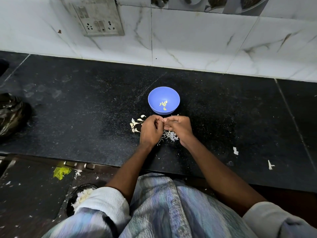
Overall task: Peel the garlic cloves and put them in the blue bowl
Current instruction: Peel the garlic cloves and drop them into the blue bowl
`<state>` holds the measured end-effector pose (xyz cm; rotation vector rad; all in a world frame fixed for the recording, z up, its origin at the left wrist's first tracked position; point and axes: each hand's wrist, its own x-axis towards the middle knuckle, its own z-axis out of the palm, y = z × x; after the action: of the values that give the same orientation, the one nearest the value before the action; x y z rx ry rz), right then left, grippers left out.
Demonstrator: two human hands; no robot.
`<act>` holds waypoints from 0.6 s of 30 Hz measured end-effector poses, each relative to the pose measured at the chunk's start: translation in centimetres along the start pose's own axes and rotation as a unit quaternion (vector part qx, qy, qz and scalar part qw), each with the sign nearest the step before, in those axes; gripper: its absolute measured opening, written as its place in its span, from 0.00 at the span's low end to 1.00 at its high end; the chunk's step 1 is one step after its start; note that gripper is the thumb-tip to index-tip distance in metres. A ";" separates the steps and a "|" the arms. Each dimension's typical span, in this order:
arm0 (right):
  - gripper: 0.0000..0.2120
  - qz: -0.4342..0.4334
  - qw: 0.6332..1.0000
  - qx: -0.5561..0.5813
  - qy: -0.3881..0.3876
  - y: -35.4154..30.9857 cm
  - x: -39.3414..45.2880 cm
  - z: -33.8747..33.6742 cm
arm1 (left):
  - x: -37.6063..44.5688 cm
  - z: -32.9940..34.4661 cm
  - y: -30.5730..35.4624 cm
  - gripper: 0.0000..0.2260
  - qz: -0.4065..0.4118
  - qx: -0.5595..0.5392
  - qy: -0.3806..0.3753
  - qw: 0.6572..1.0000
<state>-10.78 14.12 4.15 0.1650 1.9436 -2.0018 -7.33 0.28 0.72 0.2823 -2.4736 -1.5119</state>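
The left hand (149,130) and the right hand (179,128) meet just in front of the blue bowl (163,100), fingertips together. The fingers of both hands are curled inward, so each grip is narrow, and they seem to pinch one small thing between them. This thing is hidden by the fingers, so I cannot tell if it is a garlic clove.

Under and between the hands lies a heap of white garlic skins (169,135) on the black counter (77,109). To the left of the left hand is a group of unpeeled garlic cloves (135,125), close to the hand. The blue bowl stands on the counter just behind the hands, and it holds a few peeled yellowish cloves (163,104) at its bottom.

Some white scraps (235,150) lie apart on the right part of the counter. A dark plastic bag (12,114) rests at the left edge. Behind the counter is a white tiled wall (197,40) with a socket panel (96,16).
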 end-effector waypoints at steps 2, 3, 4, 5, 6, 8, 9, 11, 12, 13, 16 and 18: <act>0.06 0.026 0.999 0.025 0.007 0.0 0.0 0.2 | -0.1 -0.1 0.1 0.05 -0.015 -0.023 0.007 1.000; 0.07 0.038 0.999 0.036 0.007 0.0 0.1 0.2 | -0.1 -0.1 0.1 0.05 -0.036 -0.047 0.007 0.998; 0.07 0.049 0.998 0.045 0.007 0.0 0.2 0.2 | 0.0 -0.1 -0.1 0.05 -0.058 -0.071 0.002 0.996; 0.07 0.057 0.997 0.055 0.006 -0.1 0.2 0.2 | -0.1 -0.1 -0.3 0.05 -0.077 -0.094 -0.007 0.993; 0.07 0.061 0.996 0.060 0.005 -0.1 0.3 0.2 | -0.1 -0.1 -0.4 0.06 -0.093 -0.117 -0.015 0.989; 0.06 0.064 0.996 0.060 0.003 0.0 0.4 0.3 | -0.2 -0.2 -0.7 0.09 -0.119 -0.155 -0.020 0.981; 0.05 0.063 0.997 0.054 0.005 0.0 0.3 0.4 | -0.3 -0.2 -0.7 0.10 -0.127 -0.166 -0.022 0.978; 0.04 0.060 0.997 0.041 0.018 0.1 0.3 0.7 | -0.5 -0.1 -0.5 0.13 -0.132 -0.182 -0.028 0.974; 0.04 0.059 0.997 0.037 0.026 0.1 0.3 0.9 | -0.6 -0.1 -0.5 0.13 -0.133 -0.193 -0.030 0.972; 0.04 0.058 0.997 0.033 0.036 0.2 0.4 1.0 | -0.6 -0.1 -0.4 0.12 -0.136 -0.205 -0.030 0.969; 0.04 0.043 0.997 0.001 0.062 0.3 0.7 1.0 | -0.6 -0.3 -0.2 0.09 -0.138 -0.221 -0.015 0.965; 0.04 0.022 0.997 -0.032 0.065 0.6 0.9 0.9 | -0.5 -0.5 0.0 0.05 -0.124 -0.206 0.013 0.971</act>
<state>-11.30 13.10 3.38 0.3260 2.0626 -1.9420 -6.70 -0.01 0.85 0.5420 -2.0929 -2.0583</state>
